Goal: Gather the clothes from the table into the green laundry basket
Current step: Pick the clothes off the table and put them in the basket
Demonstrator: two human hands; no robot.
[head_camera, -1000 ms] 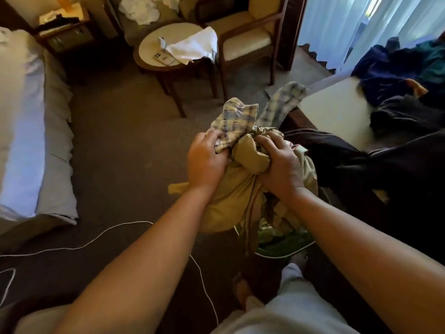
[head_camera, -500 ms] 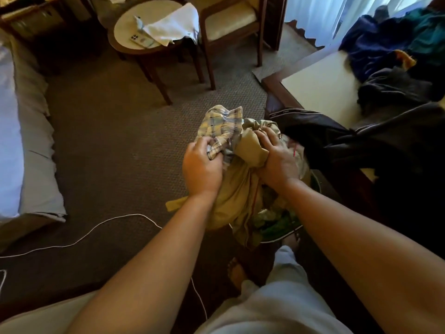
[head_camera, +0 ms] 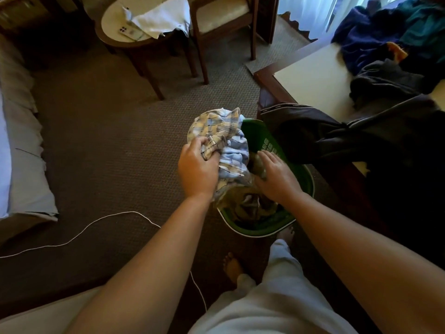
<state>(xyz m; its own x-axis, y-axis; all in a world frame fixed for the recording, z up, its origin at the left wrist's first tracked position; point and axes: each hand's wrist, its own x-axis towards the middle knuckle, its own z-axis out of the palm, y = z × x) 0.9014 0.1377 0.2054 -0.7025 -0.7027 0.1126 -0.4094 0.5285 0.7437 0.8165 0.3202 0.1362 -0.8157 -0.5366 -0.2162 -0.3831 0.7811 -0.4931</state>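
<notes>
The green laundry basket stands on the carpet beside the table. A plaid shirt bulges over its left rim. My left hand grips a fold of that shirt. My right hand lies flat inside the basket, pressing an olive garment down. On the table lie a dark garment hanging over the edge, a grey one and a blue and teal heap.
A white cable runs across the carpet at the left. A bed fills the left edge. A round side table with a white cloth and a wooden chair stand at the back. My bare feet are below the basket.
Both hands have lowered the bundle of plaid and olive clothes into the basket. My right hand has let go of its grip and now presses flat. The camera tilted down.
</notes>
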